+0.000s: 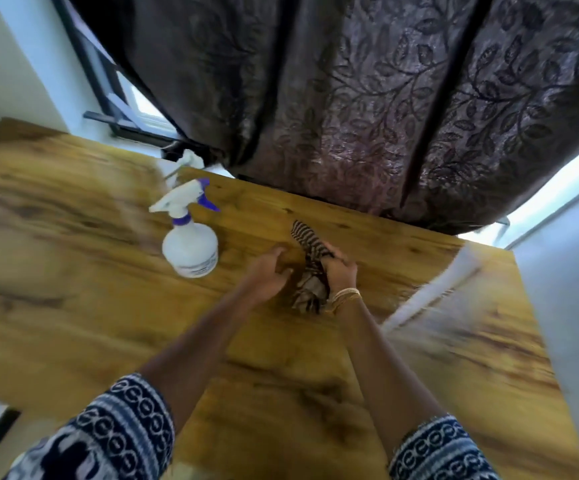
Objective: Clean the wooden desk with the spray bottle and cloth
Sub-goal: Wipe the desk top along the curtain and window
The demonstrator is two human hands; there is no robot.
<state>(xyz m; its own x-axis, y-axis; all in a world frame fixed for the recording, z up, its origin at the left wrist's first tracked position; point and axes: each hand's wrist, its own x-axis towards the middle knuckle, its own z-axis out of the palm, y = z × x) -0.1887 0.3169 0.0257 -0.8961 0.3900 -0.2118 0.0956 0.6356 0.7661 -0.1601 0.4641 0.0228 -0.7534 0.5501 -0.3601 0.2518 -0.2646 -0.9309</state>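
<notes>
— Desk [73,306] first: wooden top, yellow-brown with dark grain streaks, running right under both of the person's forearms. What do you make out nearest us?

— Patterned sleeves [129,424], dark blue and white, pushed up on both arms. Bangles [345,295] sit on the right wrist.

— And the hands?

— Both are out over the middle of the desk, close together. The right hand [340,271] has its fingers curled around a striped cloth [310,268]; the cloth is bunched in the grip, with one end sticking out past the knuckles toward the curtain and the other end crumpled beneath the wrist on the wood.

— Is the left one holding it too?

— The left hand [267,275] lies just beside the cloth, fingers bent, fingertips near the fabric. Whether it actually pinches any of it I cannot tell; the picture is smeared with motion blur.

— Where's the bottle?

— The spray bottle [189,245] stands upright on the desk, left of the left hand and apart from it. White body, white trigger head with purple collar and nozzle.

— Beyond that?

— A dark curtain [385,98] with a leaf pattern hangs down to the far edge of the desk, and a window frame [108,95] shows at its left.
</notes>
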